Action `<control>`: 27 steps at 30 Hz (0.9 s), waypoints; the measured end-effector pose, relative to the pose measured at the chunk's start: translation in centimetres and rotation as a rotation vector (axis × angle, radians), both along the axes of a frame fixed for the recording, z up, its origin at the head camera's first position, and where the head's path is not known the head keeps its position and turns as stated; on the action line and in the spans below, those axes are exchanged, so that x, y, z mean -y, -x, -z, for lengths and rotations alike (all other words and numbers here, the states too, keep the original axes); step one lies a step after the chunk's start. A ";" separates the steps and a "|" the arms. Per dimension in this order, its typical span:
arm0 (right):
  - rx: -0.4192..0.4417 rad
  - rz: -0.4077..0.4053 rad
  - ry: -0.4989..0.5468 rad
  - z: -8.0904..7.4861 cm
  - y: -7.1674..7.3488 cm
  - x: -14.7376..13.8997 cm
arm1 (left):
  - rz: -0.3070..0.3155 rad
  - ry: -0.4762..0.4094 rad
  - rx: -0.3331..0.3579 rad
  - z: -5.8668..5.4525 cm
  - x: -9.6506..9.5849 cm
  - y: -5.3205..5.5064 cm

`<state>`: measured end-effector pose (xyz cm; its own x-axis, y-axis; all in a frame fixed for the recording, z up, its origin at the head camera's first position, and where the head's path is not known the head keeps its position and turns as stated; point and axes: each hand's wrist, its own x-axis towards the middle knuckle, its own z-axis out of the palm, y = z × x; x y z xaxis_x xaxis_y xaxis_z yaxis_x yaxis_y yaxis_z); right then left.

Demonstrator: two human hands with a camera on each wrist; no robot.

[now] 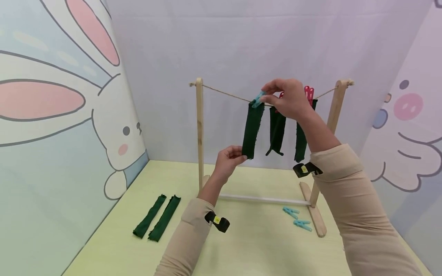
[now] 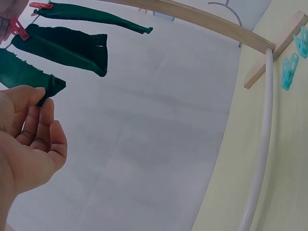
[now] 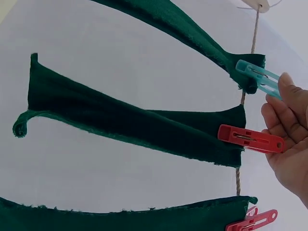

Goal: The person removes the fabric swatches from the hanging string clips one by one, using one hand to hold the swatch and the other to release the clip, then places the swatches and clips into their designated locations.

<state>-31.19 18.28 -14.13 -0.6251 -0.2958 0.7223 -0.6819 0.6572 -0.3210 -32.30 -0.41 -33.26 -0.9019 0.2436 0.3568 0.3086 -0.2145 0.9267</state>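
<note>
A dark green cloth strip [image 1: 253, 130] hangs over the rope [image 1: 228, 94], left of two other green strips. With thumb and fingers my right hand [image 1: 288, 99] pinches the handle end of a light blue clothespin [image 3: 260, 78], whose other end sits over that strip and the rope. My left hand [image 1: 226, 163] pinches the strip's lower end between thumb and fingers. To the right, a folded strip [image 3: 120, 115] hangs under a red clothespin [image 3: 250, 138]. Beyond it, another strip [image 1: 300, 143] hangs by red clothespins [image 1: 309, 93], partly behind my right arm.
Two green strips [image 1: 165, 219] lie on the table [image 1: 241, 245] at left. Two light blue clothespins [image 1: 302, 224] lie at right, near the rack's wooden foot [image 1: 318, 222]. Wooden posts [image 1: 200, 130] hold the rope, and a white bar [image 1: 262, 199] joins them below.
</note>
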 end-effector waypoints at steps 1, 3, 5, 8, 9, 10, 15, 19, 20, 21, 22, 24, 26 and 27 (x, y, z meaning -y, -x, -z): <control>0.001 0.000 0.009 0.0 0.0 0.0 | -0.003 0.002 -0.001 0.0 0.0 -0.1; 0.001 0.000 0.021 0.2 -0.1 -0.1 | -0.008 0.002 -0.001 0.1 0.1 -0.1; 0.001 0.000 0.035 0.2 -0.2 -0.1 | -0.015 0.002 -0.001 0.1 0.1 -0.1; -0.015 0.003 0.064 0.3 -0.2 -0.1 | -0.026 0.000 -0.010 0.0 0.1 -0.2; -0.024 0.002 0.076 0.3 -0.2 -0.1 | -0.030 0.001 -0.017 -0.1 0.1 -0.2; -0.034 -0.001 0.087 0.2 -0.2 -0.2 | -0.034 0.001 -0.022 -0.2 0.1 -0.2; -0.063 -0.006 0.124 0.2 0.0 -0.3 | -0.035 0.006 -0.028 -0.5 0.4 -0.5; -0.052 0.012 0.177 0.2 -0.1 -0.4 | -0.031 0.009 -0.017 -0.2 0.6 -0.5; -0.053 0.014 0.192 0.2 -0.1 -0.4 | -0.032 0.009 -0.013 -0.1 0.7 -0.5; -0.058 0.015 0.208 0.2 -0.2 -0.5 | -0.036 0.013 -0.009 0.1 0.8 -0.6; -0.068 0.012 0.223 0.2 -0.3 -0.5 | -0.040 0.010 -0.009 0.4 0.9 -0.3; -0.100 0.002 0.248 0.3 -0.6 -0.6 | -0.039 0.012 -0.003 0.6 1.1 -0.5; -0.142 -0.001 0.262 0.4 -1.1 -0.7 | -0.038 0.018 -0.001 0.8 1.3 -0.6; -0.157 -0.003 0.269 0.5 -1.3 -0.8 | -0.039 0.021 -0.001 0.9 1.4 -0.6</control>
